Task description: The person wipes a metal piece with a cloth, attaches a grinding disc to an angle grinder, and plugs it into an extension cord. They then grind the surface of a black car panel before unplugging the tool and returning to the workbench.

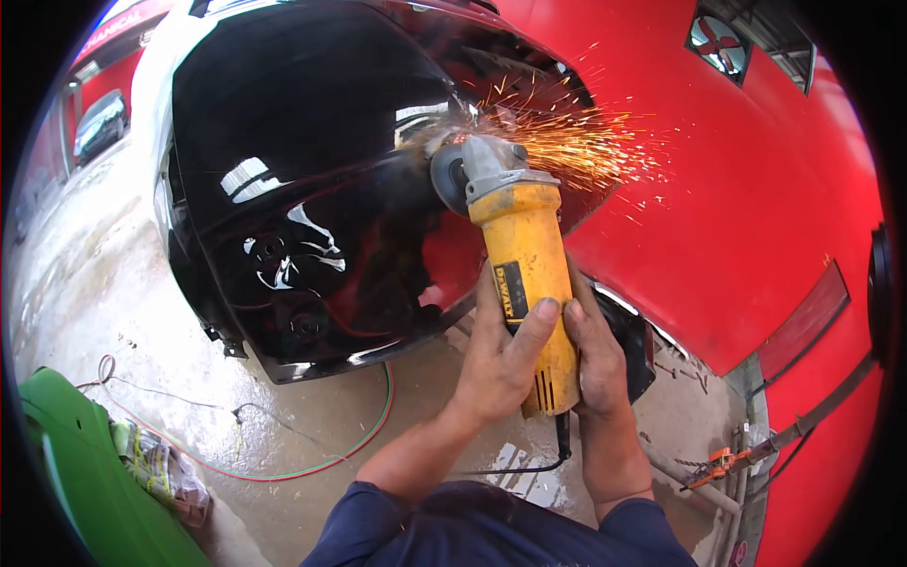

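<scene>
A yellow angle grinder [525, 274] with a grey metal head is gripped between my two hands. My left hand [505, 345] wraps the left side of its body, thumb lying across the top. On the other side, my right hand [597, 354] closes around the body near its rear. The grinder's disc [449, 178] meets a glossy black car panel [312, 170], where a bright spot glows. Orange sparks [586, 142] spray off to the right from that spot. A black cord [564, 439] hangs from the tool's back end.
A red wall [680, 255] stands close on the right, with a fan [718, 43] high up. A green panel [94, 482] and a wrapped bundle [162, 472] lie at lower left. A red-and-green hose [283, 475] curves over the wet floor [142, 312]. An orange ratchet [726, 465] is at right.
</scene>
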A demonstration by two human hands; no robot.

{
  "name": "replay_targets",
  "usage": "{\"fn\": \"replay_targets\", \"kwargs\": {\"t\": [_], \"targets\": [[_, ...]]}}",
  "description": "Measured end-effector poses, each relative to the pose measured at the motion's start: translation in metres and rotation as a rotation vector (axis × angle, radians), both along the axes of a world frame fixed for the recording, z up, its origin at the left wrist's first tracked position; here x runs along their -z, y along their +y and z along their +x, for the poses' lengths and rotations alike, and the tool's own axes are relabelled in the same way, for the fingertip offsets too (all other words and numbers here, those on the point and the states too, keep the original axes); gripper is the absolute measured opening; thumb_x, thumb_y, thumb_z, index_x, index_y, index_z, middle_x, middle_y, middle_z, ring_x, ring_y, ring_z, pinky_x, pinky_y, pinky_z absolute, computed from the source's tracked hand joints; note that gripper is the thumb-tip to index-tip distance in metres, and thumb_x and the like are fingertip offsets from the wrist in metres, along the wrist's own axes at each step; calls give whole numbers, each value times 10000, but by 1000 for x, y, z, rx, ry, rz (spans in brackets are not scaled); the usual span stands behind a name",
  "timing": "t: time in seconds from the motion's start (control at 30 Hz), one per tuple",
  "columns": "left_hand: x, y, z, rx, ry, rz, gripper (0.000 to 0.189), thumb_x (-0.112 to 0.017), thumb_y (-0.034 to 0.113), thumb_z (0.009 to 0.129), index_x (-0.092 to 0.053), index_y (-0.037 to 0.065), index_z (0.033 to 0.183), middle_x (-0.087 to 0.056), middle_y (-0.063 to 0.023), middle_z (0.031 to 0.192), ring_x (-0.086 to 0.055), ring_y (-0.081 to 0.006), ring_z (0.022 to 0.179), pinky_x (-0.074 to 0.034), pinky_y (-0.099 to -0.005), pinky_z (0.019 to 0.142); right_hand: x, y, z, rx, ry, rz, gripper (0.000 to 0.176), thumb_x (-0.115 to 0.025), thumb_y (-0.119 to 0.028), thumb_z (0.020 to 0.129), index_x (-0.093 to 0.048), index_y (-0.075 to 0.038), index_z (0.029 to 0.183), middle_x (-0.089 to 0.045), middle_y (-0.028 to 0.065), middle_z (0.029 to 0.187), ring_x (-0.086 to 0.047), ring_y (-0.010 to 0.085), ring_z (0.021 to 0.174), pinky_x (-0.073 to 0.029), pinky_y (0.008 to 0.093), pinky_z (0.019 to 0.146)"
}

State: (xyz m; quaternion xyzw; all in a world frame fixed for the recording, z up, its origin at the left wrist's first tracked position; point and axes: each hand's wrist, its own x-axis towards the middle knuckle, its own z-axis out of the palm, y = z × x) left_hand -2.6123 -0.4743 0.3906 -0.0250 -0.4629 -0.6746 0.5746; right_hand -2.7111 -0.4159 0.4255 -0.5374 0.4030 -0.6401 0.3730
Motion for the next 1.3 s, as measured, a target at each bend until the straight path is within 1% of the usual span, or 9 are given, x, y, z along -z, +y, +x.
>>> {"fn": "replay_targets", "kwargs": {"t": [0.13, 0.23, 0.5, 0.57, 0.77, 0.97, 1.03, 1.27, 1.3], "targets": [[-1, -3, 1, 8, -26, -7, 618, -553, 208, 959, -229, -24, 1431, -461, -131, 1294, -472, -192, 1181, -384, -342, 1007, -1, -1, 1, 44, 31, 11, 600, -409, -209, 1001, -185, 39, 1500, -254, 164, 1541, -256, 237, 1423, -207, 338, 1154], [1, -2, 1, -4, -28, -8, 616, -552, 207, 960, -230, -23, 1432, -459, -130, 1296, -470, -192, 1182, -383, -343, 1006, -2, 1, 2, 6, 19, -3, 601, -409, -210, 1004, -182, 40, 1500, -255, 166, 1540, -255, 236, 1423, -204, 336, 1154], [-1, -3, 3, 20, -32, -9, 607, -549, 207, 958, -241, -25, 1427, -455, -139, 1301, -470, -201, 1186, -383, -343, 1008, 0, 0, 1, 39, 48, -1, 591, -409, -208, 1005, -194, 37, 1499, -260, 164, 1540, -262, 233, 1420, -208, 333, 1152], [1, -2, 3, -25, -34, -29, 598, -551, 209, 957, -251, -25, 1418, -457, -138, 1293, -472, -202, 1182, -384, -344, 1006, 0, 0, 1, 44, 58, 8, 590, -410, -209, 1005, -197, 36, 1499, -263, 164, 1539, -262, 232, 1420, -207, 332, 1153], [0, -2, 1, 9, -56, -6, 597, -550, 199, 955, -248, -23, 1420, -457, -138, 1294, -472, -203, 1183, -385, -346, 1006, 0, 1, -1, 29, 30, 6, 587, -405, -197, 1003, -195, 32, 1501, -259, 160, 1540, -261, 231, 1420, -206, 333, 1154], [-1, 0, -2, -22, -14, -13, 590, -545, 206, 961, -249, -22, 1418, -462, -135, 1282, -473, -198, 1178, -389, -341, 1000, -2, 2, 0, 18, 14, 8, 593, -404, -203, 1005, -186, 43, 1499, -258, 162, 1541, -252, 230, 1424, -195, 331, 1155], [-2, 1, -1, -6, -20, -4, 591, -546, 205, 961, -248, -22, 1418, -462, -135, 1282, -473, -196, 1178, -389, -339, 1000, -3, 2, -1, 45, 64, 14, 587, -397, -196, 1005, -185, 40, 1500, -262, 160, 1540, -257, 230, 1422, -205, 332, 1153], [0, 1, -1, 4, -16, -13, 621, -555, 219, 959, -230, -25, 1428, -453, -135, 1296, -470, -191, 1182, -386, -334, 1005, -3, 3, 2, 31, 31, 19, 575, -396, -178, 1003, -195, 26, 1502, -269, 157, 1537, -269, 231, 1417, -222, 335, 1150], [0, 2, -1, 3, -16, -11, 621, -555, 219, 959, -230, -25, 1428, -453, -135, 1296, -470, -191, 1182, -386, -334, 1005, -1, 2, 2, 15, -12, 19, 574, -397, -174, 1004, -195, 26, 1502, -268, 156, 1538, -269, 231, 1417, -221, 334, 1150]]}}
